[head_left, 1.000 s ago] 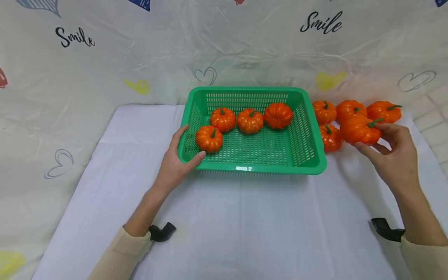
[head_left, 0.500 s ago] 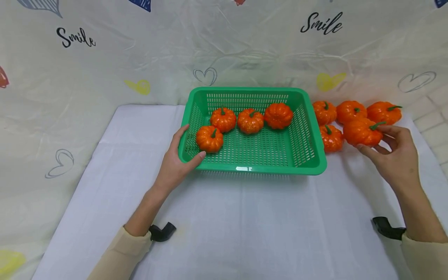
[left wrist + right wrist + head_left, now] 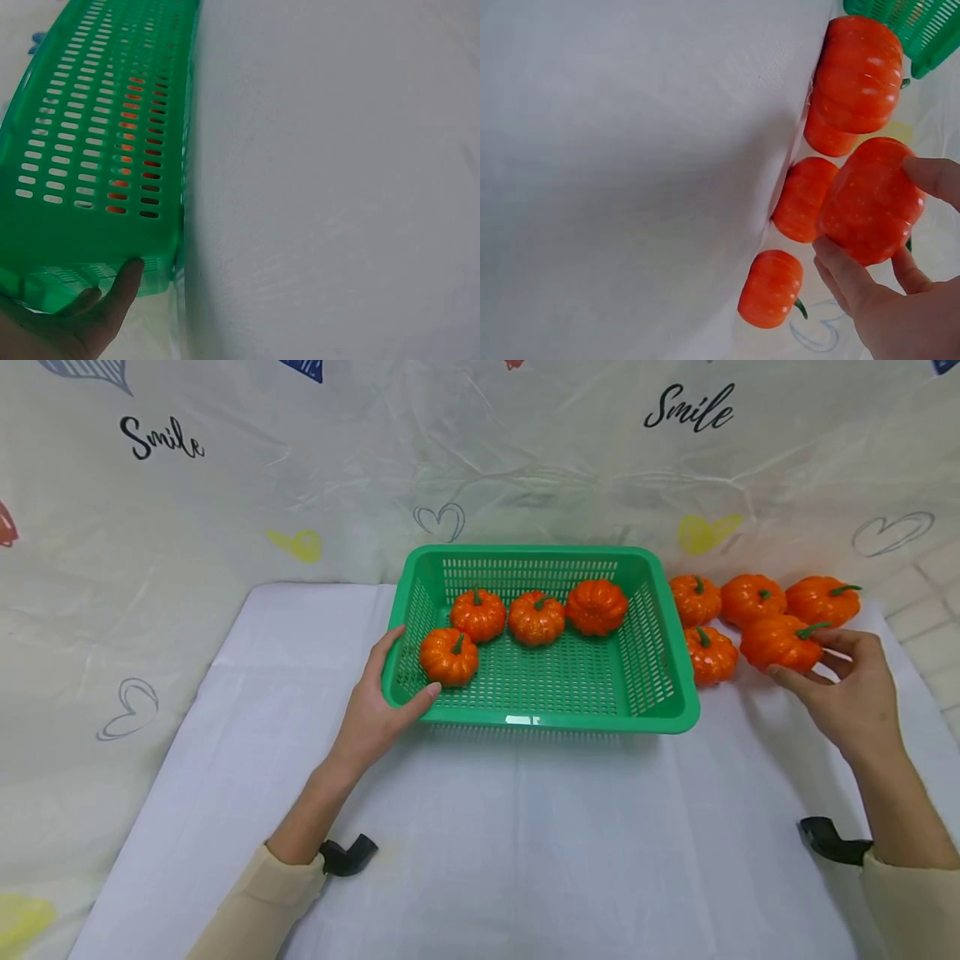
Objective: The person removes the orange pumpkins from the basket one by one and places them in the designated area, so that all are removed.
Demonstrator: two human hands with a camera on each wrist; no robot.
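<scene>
My left hand (image 3: pixel 384 693) grips the left end of a green plastic basket (image 3: pixel 558 723), thumb on the front rim and fingers along the left side. In the left wrist view fingers (image 3: pixel 120 296) press against its end wall. Several small orange pumpkins, such as the front-left pumpkin (image 3: pixel 448 657), lie inside the basket. To the right of it my right hand (image 3: pixel 851 693) pinches another pumpkin (image 3: pixel 780 643) between thumb and fingers, its green stem to the right. The right wrist view shows this held pumpkin (image 3: pixel 874 202) raised off the cloth.
Several more pumpkins stand close together right of the basket, among them a front pumpkin (image 3: pixel 710 657) and a far-right pumpkin (image 3: pixel 823 601). A white cloth (image 3: pixel 525 835) covers the table. A printed sheet (image 3: pixel 525 460) hangs behind its back edge.
My right hand has shifted slightly to the right with the held pumpkin, away from the front pumpkin beside the basket. The left hand and the basket stay in place.
</scene>
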